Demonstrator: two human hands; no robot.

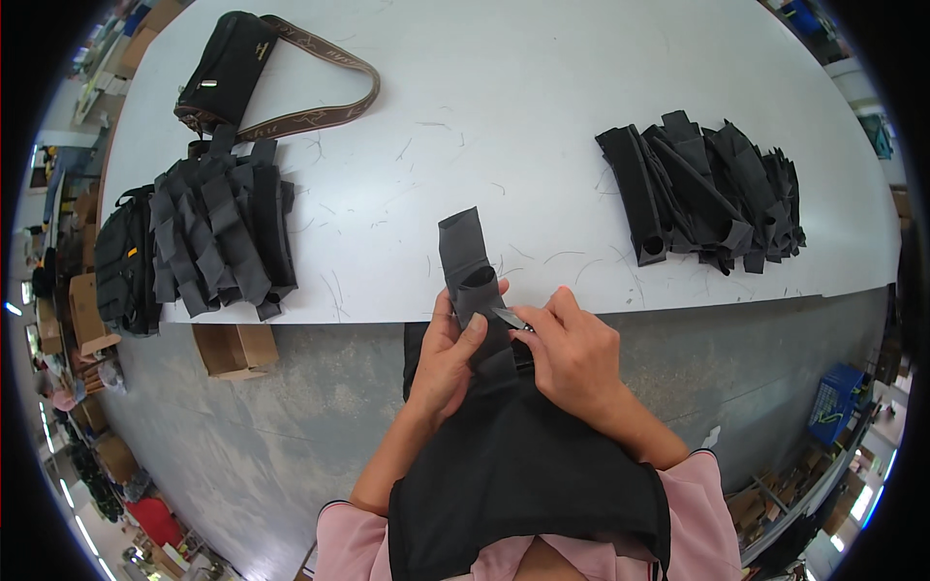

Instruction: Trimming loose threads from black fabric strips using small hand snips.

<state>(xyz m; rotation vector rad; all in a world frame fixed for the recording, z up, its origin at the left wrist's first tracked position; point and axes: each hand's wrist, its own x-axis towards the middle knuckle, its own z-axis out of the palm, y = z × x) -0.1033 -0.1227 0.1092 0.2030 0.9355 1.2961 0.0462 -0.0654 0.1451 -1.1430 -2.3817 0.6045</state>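
My left hand (448,360) pinches a dark grey fabric strip (462,242) at the table's near edge, thumb on top. The strip stands up from my fingers, with a folded, open loop near its middle; its lower end hangs over my black apron (528,455). My right hand (573,351) is closed around small metal thread snips (508,317), their pointed blades reaching the strip's right edge beside my left fingertips. The snips' handles are mostly hidden in my fist.
Piles of similar dark strips lie on the white table (417,97): a left pile (218,228) and a right pile (712,194). A black shoulder bag (228,73) and black backpack (126,261) sit left. Loose threads are scattered about. Below stands a cardboard box (215,353).
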